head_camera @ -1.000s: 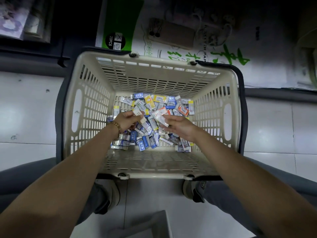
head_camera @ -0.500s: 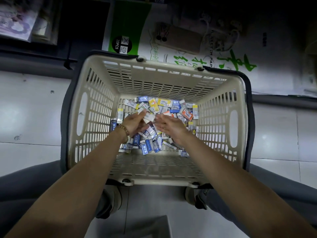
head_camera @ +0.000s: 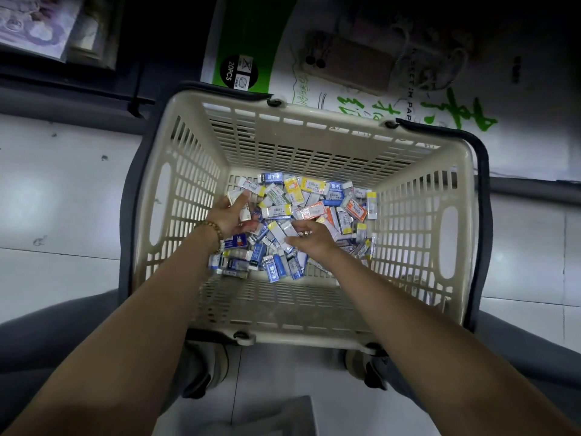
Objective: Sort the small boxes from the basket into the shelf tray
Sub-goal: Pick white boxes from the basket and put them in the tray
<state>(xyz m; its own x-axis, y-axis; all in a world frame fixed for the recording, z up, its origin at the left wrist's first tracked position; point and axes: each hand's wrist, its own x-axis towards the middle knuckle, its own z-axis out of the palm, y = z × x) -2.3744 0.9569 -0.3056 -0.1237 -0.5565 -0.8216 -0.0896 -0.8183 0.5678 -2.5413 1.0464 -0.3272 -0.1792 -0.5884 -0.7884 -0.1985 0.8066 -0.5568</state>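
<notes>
Behind the basket (head_camera: 314, 143), a green carton (head_camera: 257, 33) reads "20PCS".

Floor: pale glossy square floor tiles (head_camera: 63, 215) with thin dark joints, soft glare at left.
Shelf foot: dark grey plinth strip (head_camera: 63, 99) across the far side.
Stock: white cardboard carton (head_camera: 518, 146) with green printing, marked 20PCS.
Light: dim, darkest at top.
</notes>
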